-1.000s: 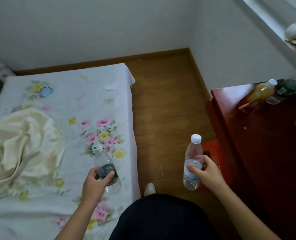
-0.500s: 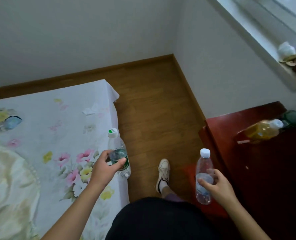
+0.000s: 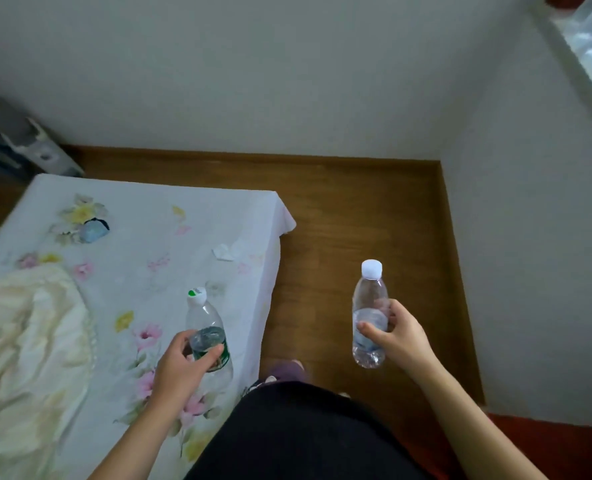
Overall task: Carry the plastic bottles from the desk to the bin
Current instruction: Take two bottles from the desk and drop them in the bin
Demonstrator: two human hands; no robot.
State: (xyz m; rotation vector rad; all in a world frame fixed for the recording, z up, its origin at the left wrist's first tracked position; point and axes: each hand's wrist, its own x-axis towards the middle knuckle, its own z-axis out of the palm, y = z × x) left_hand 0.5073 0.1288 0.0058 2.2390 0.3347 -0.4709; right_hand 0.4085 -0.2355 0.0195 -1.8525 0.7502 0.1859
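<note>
My left hand (image 3: pixel 180 367) grips a clear plastic bottle with a green label (image 3: pixel 207 332) and a white-and-green cap, held upright over the edge of the bed. My right hand (image 3: pixel 400 339) grips a second clear bottle with a white cap (image 3: pixel 369 311), held upright over the wooden floor. Only a red sliver of the desk (image 3: pixel 561 445) shows at the bottom right. No bin is in view.
A bed with a floral sheet (image 3: pixel 142 244) and a cream blanket (image 3: pixel 28 344) fills the left. A strip of wooden floor (image 3: pixel 357 216) runs ahead to the white wall and room corner. A grey object (image 3: pixel 28 143) stands at the far left. My foot (image 3: pixel 287 372) is on the floor.
The view has swung away from the red desk and its bottles, which have left the frame. Both hands still carry their bottles, and I have stepped forward along the bed.
</note>
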